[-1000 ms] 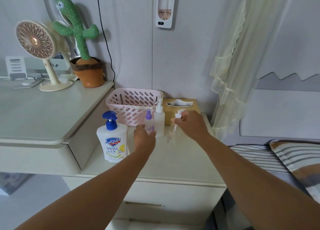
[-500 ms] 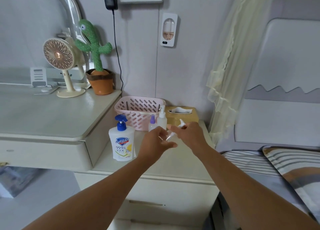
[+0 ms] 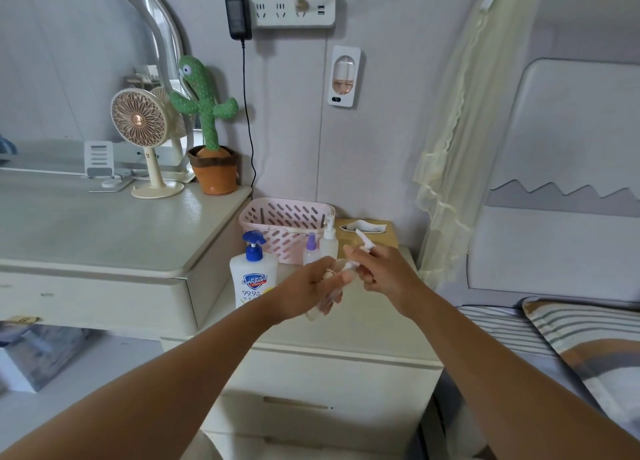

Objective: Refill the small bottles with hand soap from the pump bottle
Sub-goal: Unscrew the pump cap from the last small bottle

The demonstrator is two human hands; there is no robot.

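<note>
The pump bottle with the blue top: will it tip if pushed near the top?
Likely it tips rather than slides: the pump bottle stands tall with its blue pump head high up. Its white body hides the fill, so weight is unclear. Smooth plastic may be slippery.

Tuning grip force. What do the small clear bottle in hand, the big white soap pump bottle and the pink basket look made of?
Small clear bottle, gripped by the left hand: thin transparent plastic by its look, glossy; glass not excluded.
White soap pump bottle with blue pump: opaque plastic, smooth, slight sheen, printed label.
Pink slotted basket: moulded plastic, matte, even slots.
</note>
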